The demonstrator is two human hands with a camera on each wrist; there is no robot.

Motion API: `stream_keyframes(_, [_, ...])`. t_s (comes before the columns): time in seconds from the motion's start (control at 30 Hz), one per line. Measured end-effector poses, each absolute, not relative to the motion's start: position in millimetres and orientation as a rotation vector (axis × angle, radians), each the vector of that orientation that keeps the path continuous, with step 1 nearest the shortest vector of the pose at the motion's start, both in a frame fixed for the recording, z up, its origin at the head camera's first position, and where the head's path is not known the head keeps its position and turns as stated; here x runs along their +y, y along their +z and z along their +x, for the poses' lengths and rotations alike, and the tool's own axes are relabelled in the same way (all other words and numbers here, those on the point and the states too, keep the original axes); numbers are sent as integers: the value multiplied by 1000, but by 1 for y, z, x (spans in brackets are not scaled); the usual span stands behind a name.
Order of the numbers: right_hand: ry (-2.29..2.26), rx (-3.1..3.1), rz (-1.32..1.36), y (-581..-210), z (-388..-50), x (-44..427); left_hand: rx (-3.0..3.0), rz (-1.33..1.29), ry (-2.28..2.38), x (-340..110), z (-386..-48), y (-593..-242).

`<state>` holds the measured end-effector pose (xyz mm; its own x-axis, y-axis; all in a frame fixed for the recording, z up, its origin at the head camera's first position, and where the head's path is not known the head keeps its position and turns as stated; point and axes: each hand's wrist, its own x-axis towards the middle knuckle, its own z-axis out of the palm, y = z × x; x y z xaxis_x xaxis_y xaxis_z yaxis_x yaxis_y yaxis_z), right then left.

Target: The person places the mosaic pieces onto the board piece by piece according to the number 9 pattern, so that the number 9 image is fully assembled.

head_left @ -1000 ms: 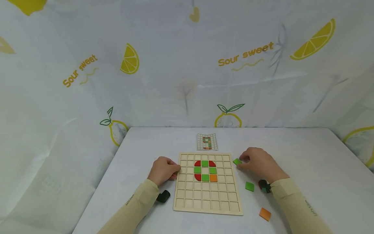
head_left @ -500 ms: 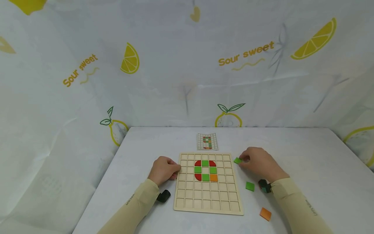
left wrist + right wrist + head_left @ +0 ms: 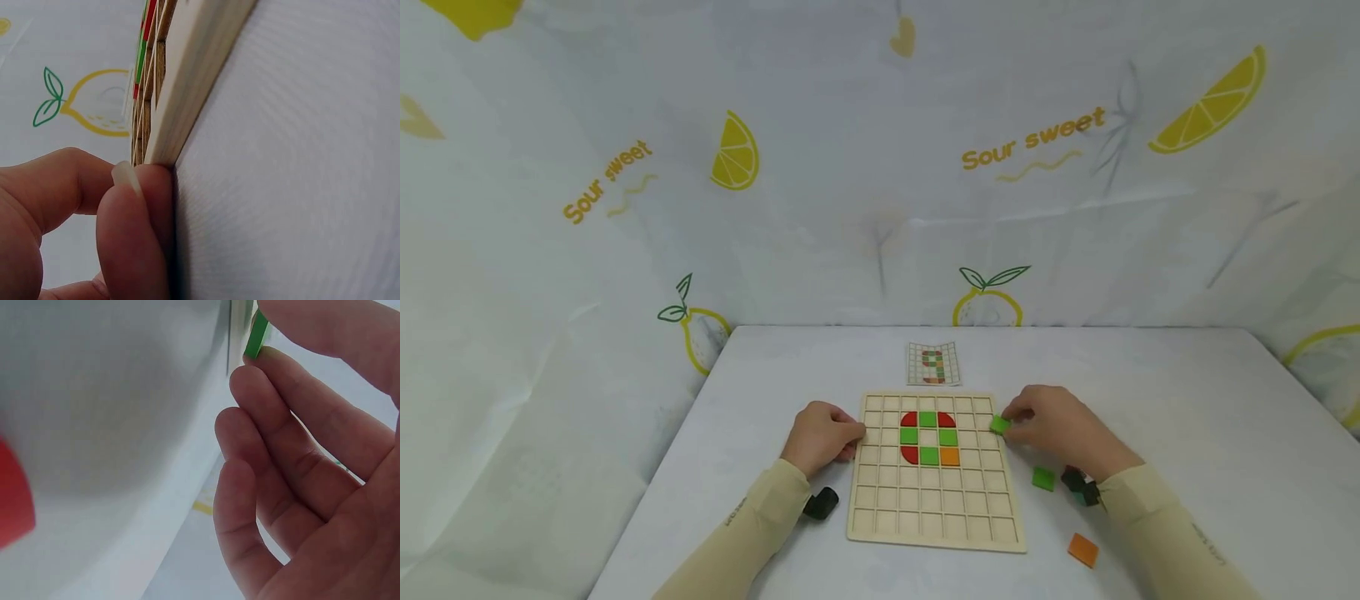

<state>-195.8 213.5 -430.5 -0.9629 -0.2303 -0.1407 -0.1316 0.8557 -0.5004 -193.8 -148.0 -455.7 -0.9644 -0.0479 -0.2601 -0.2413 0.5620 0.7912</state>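
Note:
A wooden grid board (image 3: pixel 906 499) lies on the table, with red, green and orange pieces set as a ring in its upper middle cells. My left hand (image 3: pixel 822 439) grips the board's left edge between thumb and fingers; in the left wrist view the fingertips of the hand (image 3: pixel 106 219) meet the board's side (image 3: pixel 187 81). At the board's right edge, my right hand (image 3: pixel 1060 425) pinches a green square tile (image 3: pixel 1000 425). The right wrist view shows that tile (image 3: pixel 257 334) between thumb and index finger of the hand (image 3: pixel 312 456), the other fingers bent below.
Behind the board lies a pattern card (image 3: pixel 933 364). To its right are a loose green tile (image 3: pixel 1043 478), an orange tile (image 3: pixel 1083 550) and some dark objects (image 3: pixel 1074 478) by the right wrist. A black object (image 3: pixel 822 503) is beside the left wrist.
My right hand has moved left and slightly nearer, bringing the green tile to the board's right edge. The left hand has stayed at the left edge.

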Motion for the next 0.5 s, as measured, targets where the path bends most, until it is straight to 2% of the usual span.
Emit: stream_keyframes(0.5, [-702,2816,-534,-419,-164,168,2582,-243,1362,-149,-193,-454])
